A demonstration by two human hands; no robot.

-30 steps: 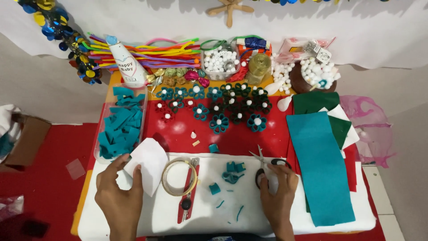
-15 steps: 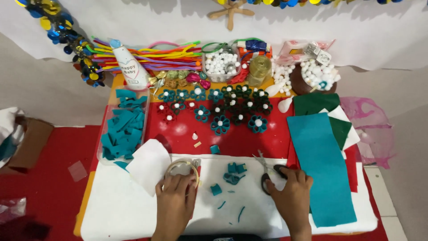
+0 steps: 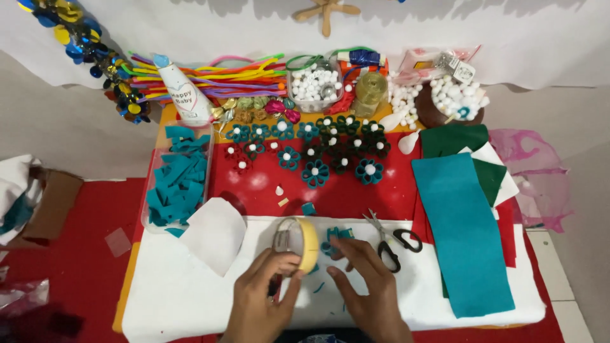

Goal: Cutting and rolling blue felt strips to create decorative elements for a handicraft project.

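Both forearms are cut off by the lower frame edge. The left hand [image 3: 264, 298] covers the lower arc of the tape roll [image 3: 298, 241]; which fingers bear on it cannot be told. A small metal object inside the roll's ring is too blurred to identify. The right hand [image 3: 368, 292] hides part of the teal felt scraps [image 3: 337, 236]; whether its fingertips touch them cannot be told. The wooden shape [image 3: 327, 11] at top is cropped. The cardboard box [image 3: 54, 203] and white cloth [image 3: 16, 190] run off the left edge. The beads in the clear tub [image 3: 314, 86] are too small to tell apart.
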